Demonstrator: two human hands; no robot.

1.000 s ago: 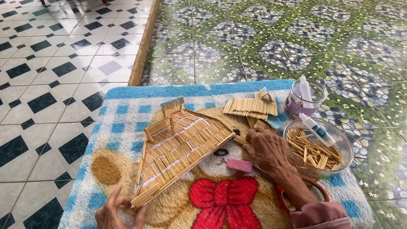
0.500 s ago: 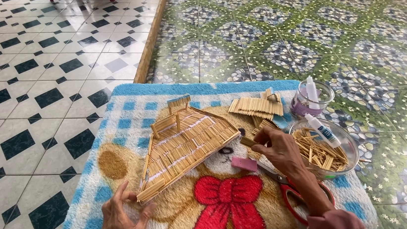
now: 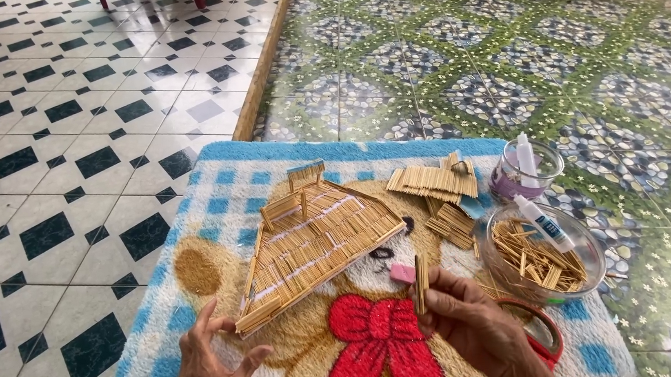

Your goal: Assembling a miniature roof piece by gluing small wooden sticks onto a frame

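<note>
Sticks (image 3: 421, 282), thin wooden, pinched upright by right hand (image 3: 480, 326).

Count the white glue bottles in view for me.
2: one white glue bottle upright in the small clear jar, another lying across the clear bowl of wooden sticks. None else visible.

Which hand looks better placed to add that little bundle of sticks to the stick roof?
Probably the right hand: it already pinches the upright stick bundle beside the stick roof panel. The left hand is empty, fingers spread at the panel's lower corner.
</note>
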